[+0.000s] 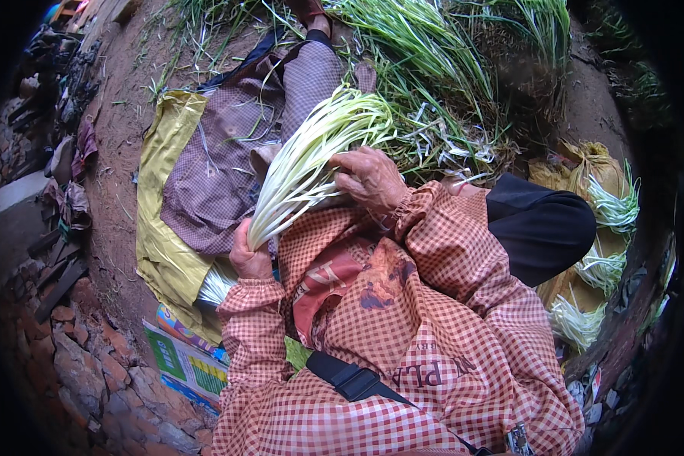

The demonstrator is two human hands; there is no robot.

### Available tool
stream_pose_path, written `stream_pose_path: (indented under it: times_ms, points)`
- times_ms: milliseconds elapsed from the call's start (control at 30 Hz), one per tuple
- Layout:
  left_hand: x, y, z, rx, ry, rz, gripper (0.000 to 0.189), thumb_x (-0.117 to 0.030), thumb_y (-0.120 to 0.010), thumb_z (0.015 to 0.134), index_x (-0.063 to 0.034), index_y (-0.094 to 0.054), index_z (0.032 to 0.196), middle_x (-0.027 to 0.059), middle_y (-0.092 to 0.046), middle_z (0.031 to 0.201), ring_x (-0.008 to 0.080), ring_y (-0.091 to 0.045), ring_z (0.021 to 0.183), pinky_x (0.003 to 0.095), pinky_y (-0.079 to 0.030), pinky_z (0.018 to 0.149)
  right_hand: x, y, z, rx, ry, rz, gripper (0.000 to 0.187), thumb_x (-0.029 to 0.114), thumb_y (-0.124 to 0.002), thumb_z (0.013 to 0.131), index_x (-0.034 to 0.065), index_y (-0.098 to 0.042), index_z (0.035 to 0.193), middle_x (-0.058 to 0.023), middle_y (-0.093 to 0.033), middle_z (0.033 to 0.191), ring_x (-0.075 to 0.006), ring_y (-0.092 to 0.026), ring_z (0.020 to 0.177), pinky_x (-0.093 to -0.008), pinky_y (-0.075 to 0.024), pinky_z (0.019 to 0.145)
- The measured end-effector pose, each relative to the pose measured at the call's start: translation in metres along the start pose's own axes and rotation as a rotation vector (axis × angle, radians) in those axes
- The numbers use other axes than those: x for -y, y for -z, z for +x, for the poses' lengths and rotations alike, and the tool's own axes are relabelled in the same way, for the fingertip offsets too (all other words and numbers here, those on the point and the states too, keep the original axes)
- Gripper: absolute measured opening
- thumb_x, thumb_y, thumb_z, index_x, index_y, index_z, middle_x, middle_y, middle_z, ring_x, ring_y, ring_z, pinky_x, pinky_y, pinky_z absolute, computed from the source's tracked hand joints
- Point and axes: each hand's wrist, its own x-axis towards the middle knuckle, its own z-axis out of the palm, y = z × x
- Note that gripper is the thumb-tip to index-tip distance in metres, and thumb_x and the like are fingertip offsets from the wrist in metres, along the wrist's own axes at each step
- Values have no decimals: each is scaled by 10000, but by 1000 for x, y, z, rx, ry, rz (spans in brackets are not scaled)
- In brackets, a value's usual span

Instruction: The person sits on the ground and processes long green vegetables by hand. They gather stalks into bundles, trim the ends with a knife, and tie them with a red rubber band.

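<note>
A bunch of pale yellow-white leafy stalks, perhaps blanched chives (313,154), slants across the space before my chest. My left hand (251,253) is closed around its white lower end. Up at the bunch's right side is my right hand (373,178), fingers bent at the stalks; whether it grips any is hard to tell. The leafy tips droop near my outstretched leg, which lies on a checked cloth (205,188). More white stalks (216,285) show beside my left wrist, partly under a yellow woven sack (159,228).
Long green leafy plants (427,51) are heaped on the soil ahead, with pale scraps (450,137) at their near edge. To the right, several pale bundles (578,322) rest on tan sacks (553,285). Broken bricks (97,365) and printed packaging (188,362) lie at lower left.
</note>
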Motion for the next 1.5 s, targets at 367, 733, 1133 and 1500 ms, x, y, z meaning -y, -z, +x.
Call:
stream_pose_path:
  times_ms: [367,733,1133,1500]
  points:
    - [-11,5,2,99,-158,270,284,25,-677,804,-6,-608,1078,59,-636,955,166,-608,861,271,-493,783,-5,-22,-3,394,-457,1019,259,187,-588,887,-12,-648,1041,-50,-677,874,-110,-607,789,-257,-487,718]
    - [-23,0,1,62,-201,309,310,-56,-709,774,-68,-624,1072,105,-670,929,252,-668,828,317,-519,721,-45,-3,-36,-122,-666,923,124,161,-654,857,38,-650,870,28,-584,690,-55,-517,607,-197,-424,572]
    - [-41,-1,5,54,-259,291,258,-120,-718,806,-59,-628,1040,102,-672,894,239,-668,802,309,-514,700,-84,115,-58,-520,-719,439,343,369,-654,869,40,-615,958,-28,-617,793,-88,-570,669,-200,-468,567]
    - [-46,18,31,-23,-385,-194,324,-145,-689,844,28,-594,1101,68,-619,1034,177,-580,933,318,-475,848,-24,53,-74,310,-533,-284,302,225,-576,797,35,-534,1029,-203,-631,867,-386,-614,831,-486,-484,733]
